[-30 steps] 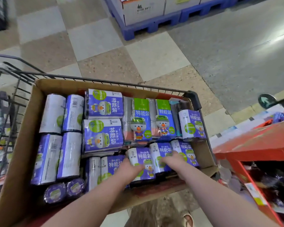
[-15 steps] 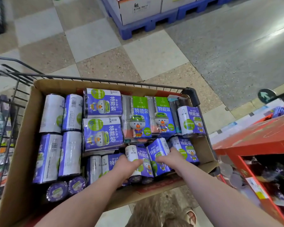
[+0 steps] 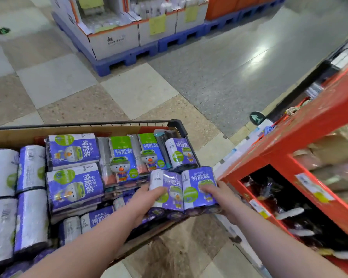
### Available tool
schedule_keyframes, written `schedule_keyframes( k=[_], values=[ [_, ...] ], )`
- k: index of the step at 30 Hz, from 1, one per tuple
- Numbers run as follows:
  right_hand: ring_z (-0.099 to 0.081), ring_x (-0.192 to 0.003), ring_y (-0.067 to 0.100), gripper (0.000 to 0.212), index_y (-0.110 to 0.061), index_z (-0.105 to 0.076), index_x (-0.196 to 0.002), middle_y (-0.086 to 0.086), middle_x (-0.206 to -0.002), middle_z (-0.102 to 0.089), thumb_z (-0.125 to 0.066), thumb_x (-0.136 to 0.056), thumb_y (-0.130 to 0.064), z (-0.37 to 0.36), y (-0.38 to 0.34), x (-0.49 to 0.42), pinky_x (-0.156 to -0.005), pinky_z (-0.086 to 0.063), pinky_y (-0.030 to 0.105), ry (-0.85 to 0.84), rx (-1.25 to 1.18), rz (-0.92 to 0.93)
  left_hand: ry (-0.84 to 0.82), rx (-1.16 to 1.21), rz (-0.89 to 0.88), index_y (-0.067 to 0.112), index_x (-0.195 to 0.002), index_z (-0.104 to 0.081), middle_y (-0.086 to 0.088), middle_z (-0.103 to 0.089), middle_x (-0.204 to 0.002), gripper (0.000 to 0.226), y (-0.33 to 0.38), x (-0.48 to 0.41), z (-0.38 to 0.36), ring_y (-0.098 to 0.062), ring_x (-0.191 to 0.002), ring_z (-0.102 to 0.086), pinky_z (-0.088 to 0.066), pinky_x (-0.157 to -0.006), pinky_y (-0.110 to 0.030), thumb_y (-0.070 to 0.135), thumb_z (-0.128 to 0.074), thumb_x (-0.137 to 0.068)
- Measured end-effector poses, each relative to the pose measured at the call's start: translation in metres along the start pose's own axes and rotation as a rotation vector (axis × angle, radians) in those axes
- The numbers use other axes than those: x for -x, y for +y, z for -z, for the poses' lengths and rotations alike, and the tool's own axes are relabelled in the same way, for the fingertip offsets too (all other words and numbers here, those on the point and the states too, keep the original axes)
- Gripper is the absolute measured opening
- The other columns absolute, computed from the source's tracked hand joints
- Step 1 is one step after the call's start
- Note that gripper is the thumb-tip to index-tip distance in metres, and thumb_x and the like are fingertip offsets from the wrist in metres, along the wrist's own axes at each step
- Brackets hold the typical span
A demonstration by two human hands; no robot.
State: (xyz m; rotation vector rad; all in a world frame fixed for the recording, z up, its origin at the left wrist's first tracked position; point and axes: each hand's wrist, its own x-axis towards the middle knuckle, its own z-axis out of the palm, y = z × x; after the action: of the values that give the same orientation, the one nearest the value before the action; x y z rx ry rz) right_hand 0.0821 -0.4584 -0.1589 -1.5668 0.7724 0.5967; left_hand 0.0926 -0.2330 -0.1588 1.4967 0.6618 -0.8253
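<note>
Head view, lower centre of the frame: I have two purple packs of rolls up out of the cardboard box (image 3: 12, 135) that sits in the cart (image 3: 88, 123), one in each hand. My left hand (image 3: 147, 201) has its fingers curled over the top of the left pack (image 3: 169, 183), and my right hand (image 3: 223, 195) is wrapped the same way over the right pack (image 3: 197, 181). The thumbs are underneath, out of sight. Both grips are closed round the plastic, not spread.

The packs touch along their sides and hang just above the box's lower right corner, clear of the flat packs (image 3: 74, 185) left lying in it. Their long axes run away from me, up the frame and leaning slightly left, with the dark roll ends pointing back at my wrists. So each pack lies straight ahead of the hand that holds it.

What matters next, I judge, is the red shelf (image 3: 289, 157), which is right of centre in the frame, just beside the right pack. My right hand is the nearer one, and the shelf's dark opening sits lower right of it. I would swing both packs rightward together, the right pack leading, and turn their long axes toward that opening so the ends do not catch the red frame.
</note>
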Motion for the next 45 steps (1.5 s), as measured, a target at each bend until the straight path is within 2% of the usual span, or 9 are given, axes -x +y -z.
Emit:
schedule_keyframes(
  k=[5,17,20,23,26,32,36,40,45],
  values=[
    [-0.071,-0.062,0.022,0.041,-0.005,-0.059,-0.118,0.017,-0.097,-0.072,-0.069,-0.081,-0.019,0.059,0.033,0.039,-0.049,-0.053,0.028,0.065,-0.206,-0.036,-0.136,-0.069,-0.046,0.010,-0.115,-0.063,-0.009,-0.075,-0.088,0.027,0.007,0.013,-0.056,-0.020,-0.068,-0.071,-0.054,-0.057,-0.026,0.018,-0.062,-0.090],
    [-0.071,-0.062,0.023,0.026,-0.004,-0.065,-0.110,0.015,-0.089,-0.075,-0.058,-0.088,-0.016,0.208,0.172,0.205,-0.056,-0.057,0.034,0.375,-0.511,0.033,-0.427,-0.379,-0.200,0.021,-0.102,-0.062,-0.005,-0.074,-0.094,0.012,-0.051,0.123,-0.252,-0.014,-0.062,-0.068,-0.050,-0.048,-0.020,0.021,-0.062,-0.090],
    [-0.070,-0.058,0.021,0.022,-0.007,-0.063,-0.107,0.011,-0.082,-0.075,-0.056,-0.090,-0.017,0.242,0.218,0.260,-0.049,-0.054,0.029,0.451,-0.599,0.069,-0.523,-0.477,-0.255,0.018,-0.102,-0.065,-0.007,-0.074,-0.092,0.016,-0.078,0.166,-0.304,-0.021,-0.072,-0.070,-0.057,-0.064,-0.029,0.022,-0.066,-0.087],
    [-0.072,-0.068,0.026,0.035,-0.005,-0.061,-0.115,0.015,-0.094,-0.074,-0.062,-0.085,-0.023,0.276,0.259,0.313,-0.052,-0.055,0.030,0.531,-0.681,0.115,-0.625,-0.532,-0.266,0.017,-0.107,-0.064,-0.010,-0.075,-0.092,0.034,-0.108,0.204,-0.356,-0.030,-0.080,-0.072,-0.059,-0.073,-0.044,0.030,-0.072,-0.077],
    [-0.071,-0.065,0.025,0.037,-0.006,-0.058,-0.117,0.015,-0.095,-0.074,-0.064,-0.086,-0.026,0.307,0.301,0.359,-0.048,-0.053,0.028,0.638,-0.716,0.148,-0.705,-0.563,-0.294,0.016,-0.112,-0.062,-0.011,-0.075,-0.093,0.023,-0.138,0.242,-0.402,-0.027,-0.075,-0.072,-0.059,-0.064,-0.035,0.022,-0.064,-0.089],
    [-0.071,-0.094,0.029,0.050,-0.014,-0.057,-0.119,0.010,-0.110,-0.071,-0.071,-0.081,-0.042,0.354,0.351,0.423,-0.065,-0.059,0.039,0.814,-0.818,0.236,-0.831,-0.603,-0.374,0.019,-0.101,-0.065,-0.002,-0.075,-0.096,0.019,-0.175,0.303,-0.468,-0.023,-0.092,-0.070,-0.051,-0.095,-0.044,0.034,-0.065,-0.089],
    [-0.071,-0.095,0.029,0.053,-0.015,-0.061,-0.118,0.008,-0.105,-0.074,-0.072,-0.078,-0.047,0.383,0.355,0.446,-0.092,-0.052,0.052,0.816,-0.822,0.275,-0.824,-0.617,-0.459,0.021,-0.106,-0.062,-0.001,-0.074,-0.094,0.024,-0.173,0.324,-0.506,-0.017,-0.081,-0.072,-0.057,-0.075,-0.033,0.036,-0.068,-0.087],
    [-0.073,-0.082,0.028,0.025,-0.012,-0.067,-0.105,0.009,-0.089,-0.076,-0.061,-0.092,-0.032,0.420,0.349,0.458,-0.074,-0.057,0.039,0.866,-0.823,0.326,-0.895,-0.631,-0.484,0.019,-0.106,-0.063,-0.005,-0.076,-0.090,0.021,-0.162,0.339,-0.549,-0.023,-0.079,-0.072,-0.057,-0.077,-0.039,0.031,-0.065,-0.090],
    [-0.071,-0.089,0.032,0.037,-0.013,-0.066,-0.112,0.013,-0.100,-0.074,-0.066,-0.086,-0.039,0.482,0.350,0.472,-0.072,-0.058,0.039,1.012,-0.868,0.338,-0.983,-0.635,-0.491,0.019,-0.105,-0.062,-0.007,-0.075,-0.091,0.023,-0.149,0.349,-0.625,-0.026,-0.079,-0.071,-0.057,-0.081,-0.043,0.033,-0.066,-0.088]
  ],
)
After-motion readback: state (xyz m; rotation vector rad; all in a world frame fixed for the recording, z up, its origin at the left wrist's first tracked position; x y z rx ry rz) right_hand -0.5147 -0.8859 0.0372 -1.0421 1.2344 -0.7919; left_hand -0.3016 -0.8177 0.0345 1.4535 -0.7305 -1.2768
